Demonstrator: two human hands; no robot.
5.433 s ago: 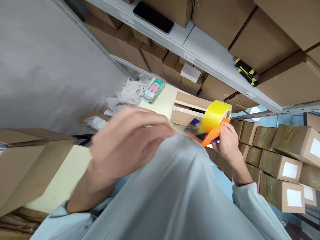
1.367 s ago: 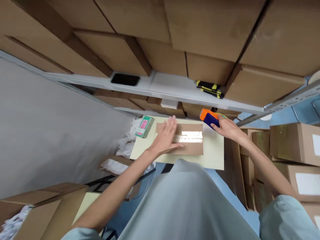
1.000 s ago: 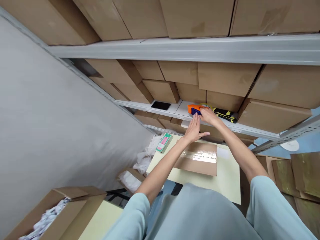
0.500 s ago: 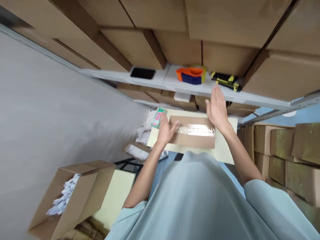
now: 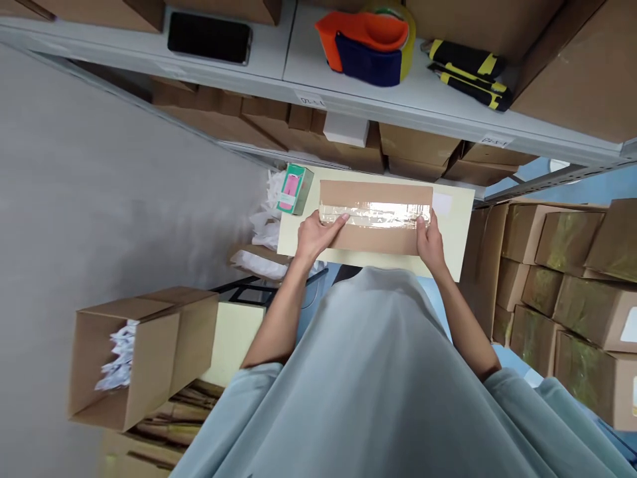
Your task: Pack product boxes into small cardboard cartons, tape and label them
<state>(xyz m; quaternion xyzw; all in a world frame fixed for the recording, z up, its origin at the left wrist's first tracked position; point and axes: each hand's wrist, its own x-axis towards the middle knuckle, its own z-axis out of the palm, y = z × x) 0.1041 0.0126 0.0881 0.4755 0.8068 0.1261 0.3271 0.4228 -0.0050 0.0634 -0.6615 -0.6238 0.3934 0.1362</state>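
My left hand (image 5: pixel 312 234) grips the left end of the taped box (image 5: pixel 377 218), thumb laid on top along the tape strip (image 5: pixel 374 214), fingers wrapped round the end. My right hand (image 5: pixel 430 239) holds the right end the same way, thumb up at the tape's edge. Both grips are closed on the cardboard.

Box lies flat on the pale yellow worktop (image 5: pixel 455 229), long side running left to right, the shiny clear tape running down the middle of its lid. A small white label (image 5: pixel 442 203) sits on the worktop just beside the box's right end.

Green and pink carton (image 5: pixel 294 189) stands at the worktop's far left corner, apart from the box. Crumpled white paper (image 5: pixel 265 226) is piled off the left edge.

Shelf (image 5: pixel 279 56) above: black phone (image 5: pixel 209 37), orange and blue tape dispenser (image 5: pixel 372 43) with its yellow roll, black and yellow tool (image 5: pixel 468 73) beside it. A small white box (image 5: pixel 347 129) is on the shelf below.

Open cardboard box (image 5: pixel 144 352) with paper inside, lower left. Taped cartons (image 5: pixel 572 285) stacked at right.
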